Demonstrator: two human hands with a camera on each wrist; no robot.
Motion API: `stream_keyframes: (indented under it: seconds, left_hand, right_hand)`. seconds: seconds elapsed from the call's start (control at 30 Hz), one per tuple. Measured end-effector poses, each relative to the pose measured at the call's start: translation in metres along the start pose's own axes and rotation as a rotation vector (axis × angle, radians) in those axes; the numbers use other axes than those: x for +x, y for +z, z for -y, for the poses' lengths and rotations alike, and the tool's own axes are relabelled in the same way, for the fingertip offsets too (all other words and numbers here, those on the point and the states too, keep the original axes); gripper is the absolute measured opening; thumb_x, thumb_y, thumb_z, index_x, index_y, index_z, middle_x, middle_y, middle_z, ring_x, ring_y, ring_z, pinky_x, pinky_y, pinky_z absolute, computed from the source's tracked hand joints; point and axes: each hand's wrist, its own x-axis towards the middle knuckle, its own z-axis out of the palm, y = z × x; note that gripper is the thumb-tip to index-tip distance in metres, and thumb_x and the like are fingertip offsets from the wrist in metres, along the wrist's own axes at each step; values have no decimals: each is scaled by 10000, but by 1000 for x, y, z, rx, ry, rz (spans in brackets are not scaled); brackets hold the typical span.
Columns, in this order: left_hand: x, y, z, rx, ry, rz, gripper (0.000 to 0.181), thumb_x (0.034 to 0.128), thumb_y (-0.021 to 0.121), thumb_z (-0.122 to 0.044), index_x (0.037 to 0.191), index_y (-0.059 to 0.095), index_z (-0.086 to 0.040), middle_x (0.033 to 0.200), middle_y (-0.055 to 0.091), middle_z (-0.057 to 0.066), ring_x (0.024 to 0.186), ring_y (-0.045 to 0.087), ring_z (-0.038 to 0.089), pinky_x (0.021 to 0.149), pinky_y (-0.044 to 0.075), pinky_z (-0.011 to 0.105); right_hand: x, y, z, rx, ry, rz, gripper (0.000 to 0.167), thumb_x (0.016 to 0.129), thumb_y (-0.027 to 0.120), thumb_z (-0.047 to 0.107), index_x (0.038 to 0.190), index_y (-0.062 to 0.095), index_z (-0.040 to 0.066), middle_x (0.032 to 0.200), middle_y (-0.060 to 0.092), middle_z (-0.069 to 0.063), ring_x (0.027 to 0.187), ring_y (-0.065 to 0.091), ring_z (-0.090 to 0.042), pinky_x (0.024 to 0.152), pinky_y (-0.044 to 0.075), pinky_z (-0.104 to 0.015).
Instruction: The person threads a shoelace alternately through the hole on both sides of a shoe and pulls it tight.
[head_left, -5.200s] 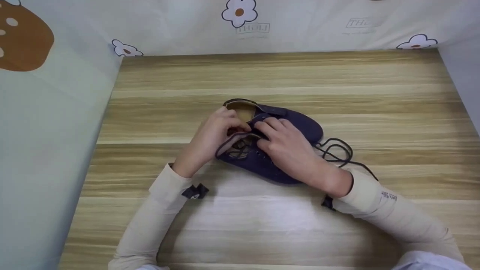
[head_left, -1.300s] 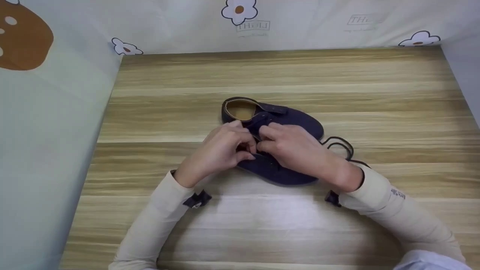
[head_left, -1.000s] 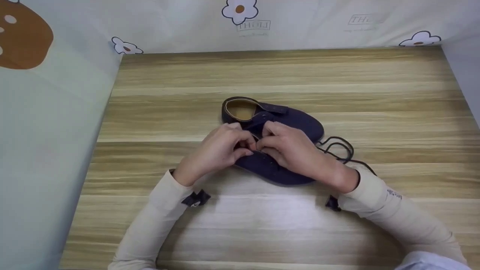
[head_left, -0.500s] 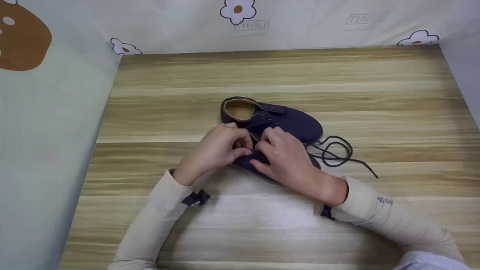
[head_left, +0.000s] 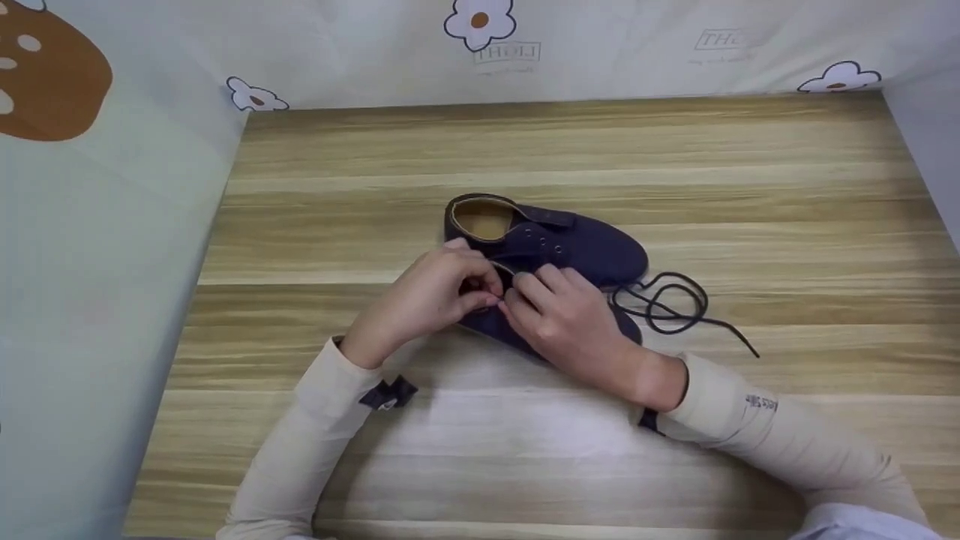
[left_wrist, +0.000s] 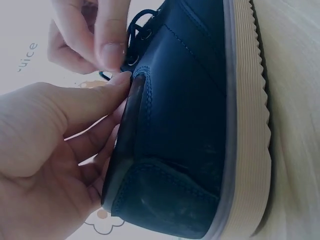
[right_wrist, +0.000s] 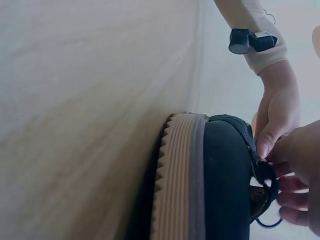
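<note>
Two dark navy lace-up shoes lie side by side with their toes to the right. The near shoe [head_left: 487,326] is partly covered by both hands; its ribbed pale sole [left_wrist: 250,100] shows in the left wrist view. My left hand [head_left: 420,300] grips its collar edge by the top eyelets, thumb outside and fingers inside. My right hand [head_left: 570,322] meets the left fingertips there, its curled fingers pinching a dark shoelace [left_wrist: 104,76] that is mostly hidden. Lace runs through eyelets farther down this shoe. The far shoe [head_left: 607,247] shows bare eyelets and a tan insole.
A loose dark lace [head_left: 701,319] curls on the wood-grain table [head_left: 345,165], right of the toes. Pale printed cloth walls [head_left: 360,52] stand at the back and sides. Each sleeve carries a small black wrist device [head_left: 390,394].
My left hand has shifted from the near shoe's opening to its eyelet edge. Half a second ago my right thumb and fingers were spread; now they close together at the left fingertips.
</note>
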Motion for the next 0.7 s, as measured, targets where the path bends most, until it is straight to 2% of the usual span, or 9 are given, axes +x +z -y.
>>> stream_keyframes:
  seconds: [0.07, 0.17, 0.27, 0.33, 0.43, 0.6, 0.7]
  left_hand:
    - [0, 1, 1, 4, -6, -3, 32, 842, 763, -113, 861, 739, -121, 857, 739, -9, 824, 564, 182, 786, 445, 319]
    - [0, 2, 2, 7, -4, -12, 64, 829, 761, -73, 861, 741, -125, 861, 740, -13, 832, 557, 179, 782, 448, 314]
    - [0, 2, 3, 4, 8, -21, 51, 826, 773, -100, 856, 745, -131, 859, 740, -23, 839, 562, 171, 799, 443, 307]
    - [0, 2, 3, 3, 18, -27, 39, 830, 779, -132, 852, 747, -132, 857, 740, -24, 832, 576, 167, 810, 440, 307]
    - [1, 2, 3, 10, 22, -45, 38, 829, 770, -105, 838, 744, -131, 842, 732, -24, 823, 568, 162, 793, 448, 296]
    - [-1, -2, 3, 58, -13, -89, 188, 756, 703, 46, 843, 737, -117, 844, 695, -4, 841, 530, 183, 764, 483, 293]
    - [-4, -6, 4, 81, -51, -115, 169, 771, 744, 28, 874, 738, -106, 878, 672, 9, 875, 535, 191, 773, 500, 312]
  right_hand:
    - [3, -2, 2, 77, -12, -56, 105, 850, 751, 153, 884, 725, 58, 869, 674, -34, 682, 541, -204, 569, 451, -286]
    - [9, -6, 8, 294, -18, -97, 95, 862, 750, 155, 922, 751, 81, 910, 729, -25, 712, 634, -157, 622, 523, -255]
    - [14, -11, 16, 540, -49, -83, 104, 907, 709, 169, 960, 759, 94, 958, 757, -19, 823, 706, -112, 737, 571, -224]
    - [16, -14, 20, 643, -70, -45, 133, 933, 678, 184, 1001, 753, 96, 1005, 763, -18, 940, 721, -105, 837, 573, -229]
    - [16, -14, 19, 699, -44, 27, 192, 939, 672, 196, 1082, 732, 83, 1102, 751, -40, 1050, 706, -122, 920, 554, -233]
    - [12, -11, 1, 728, 107, 160, 335, 927, 669, 139, 1248, 644, 46, 1268, 683, -72, 1203, 646, -180, 1045, 496, -272]
    - [11, -13, -12, 713, 161, 203, 388, 929, 627, 76, 1313, 589, 41, 1361, 623, -76, 1281, 592, -199, 1084, 471, -316]
